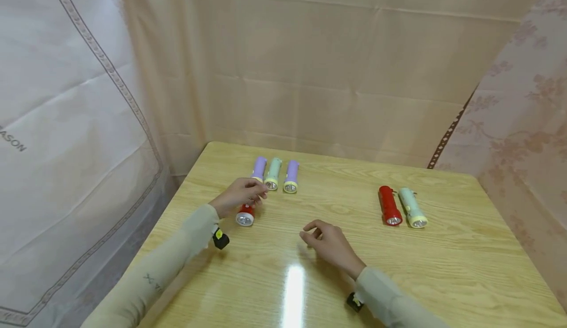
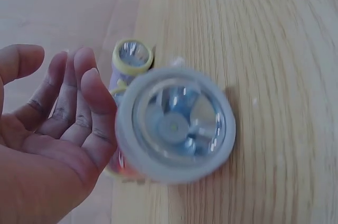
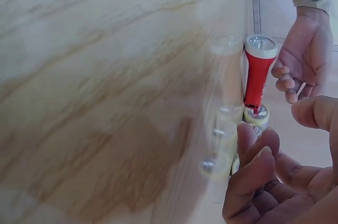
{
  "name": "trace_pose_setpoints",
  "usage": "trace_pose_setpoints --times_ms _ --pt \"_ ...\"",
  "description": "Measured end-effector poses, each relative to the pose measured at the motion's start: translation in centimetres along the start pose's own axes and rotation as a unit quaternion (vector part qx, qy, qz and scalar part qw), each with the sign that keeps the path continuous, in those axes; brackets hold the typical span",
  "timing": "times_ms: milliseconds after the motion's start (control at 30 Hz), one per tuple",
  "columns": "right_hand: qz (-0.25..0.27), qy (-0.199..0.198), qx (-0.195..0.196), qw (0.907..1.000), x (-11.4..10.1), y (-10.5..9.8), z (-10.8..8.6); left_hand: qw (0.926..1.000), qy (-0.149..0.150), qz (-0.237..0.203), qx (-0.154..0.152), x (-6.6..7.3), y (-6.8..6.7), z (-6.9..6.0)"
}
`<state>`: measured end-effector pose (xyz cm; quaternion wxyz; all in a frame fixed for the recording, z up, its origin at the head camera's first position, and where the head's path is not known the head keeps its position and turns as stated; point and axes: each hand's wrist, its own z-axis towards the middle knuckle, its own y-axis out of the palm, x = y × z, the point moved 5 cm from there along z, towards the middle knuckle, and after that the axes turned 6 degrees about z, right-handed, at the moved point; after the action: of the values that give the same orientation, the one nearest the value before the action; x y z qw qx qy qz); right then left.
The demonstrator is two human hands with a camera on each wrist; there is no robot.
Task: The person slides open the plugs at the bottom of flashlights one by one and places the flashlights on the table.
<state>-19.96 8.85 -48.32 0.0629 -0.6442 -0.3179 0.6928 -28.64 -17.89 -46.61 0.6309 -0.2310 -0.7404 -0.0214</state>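
Note:
My left hand (image 1: 239, 196) hovers over a red flashlight (image 1: 246, 212) with a white rim, which lies lens toward me. In the left wrist view the fingers (image 2: 79, 108) are loosely bent, with nothing between them and the thumb; the white-rimmed lens (image 2: 176, 124) is beside them. Just beyond that hand lie a purple flashlight (image 1: 259, 166), a mint-green flashlight (image 1: 274, 171) and another purple flashlight (image 1: 292, 174). Near the table's middle, my right hand (image 1: 331, 245) hangs with loosely curled fingers and holds nothing.
On the right side of the wooden table (image 1: 336, 190) lie a second red flashlight (image 1: 388, 204) and a second mint-green flashlight (image 1: 411, 206), side by side. A beige cloth (image 1: 319, 72) hangs behind the table, with a pale curtain (image 1: 66, 146) at the left and a floral one (image 1: 527, 136) at the right.

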Motion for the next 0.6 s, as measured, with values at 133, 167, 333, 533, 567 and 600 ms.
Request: trace_pose_setpoints --times_ms 133,167,333,533,567,600 --pt "0.003 -0.007 -0.008 0.9999 -0.3 0.5 0.3 0.9994 -0.007 0.006 0.032 -0.4 -1.2 -0.1" --pt "0.003 -0.008 -0.009 0.9999 -0.3 0.5 0.4 0.9992 -0.009 0.004 0.038 -0.4 -1.4 -0.2" --pt "0.007 -0.005 -0.011 0.9999 -0.6 0.9 0.9 0.9975 -0.017 -0.004 0.068 -0.9 -2.8 -0.3" --pt "0.017 -0.011 -0.012 0.9997 -0.9 1.5 1.6 0.9953 -0.029 -0.007 0.092 -1.6 -4.2 -0.5" --pt "0.019 -0.010 -0.014 0.9997 -0.9 1.7 1.7 0.9951 -0.030 -0.008 0.094 -1.7 -4.3 -0.5" --pt "0.021 -0.010 -0.017 0.9996 -1.0 1.9 1.9 0.9949 -0.030 -0.009 0.095 -1.9 -4.6 -0.5"
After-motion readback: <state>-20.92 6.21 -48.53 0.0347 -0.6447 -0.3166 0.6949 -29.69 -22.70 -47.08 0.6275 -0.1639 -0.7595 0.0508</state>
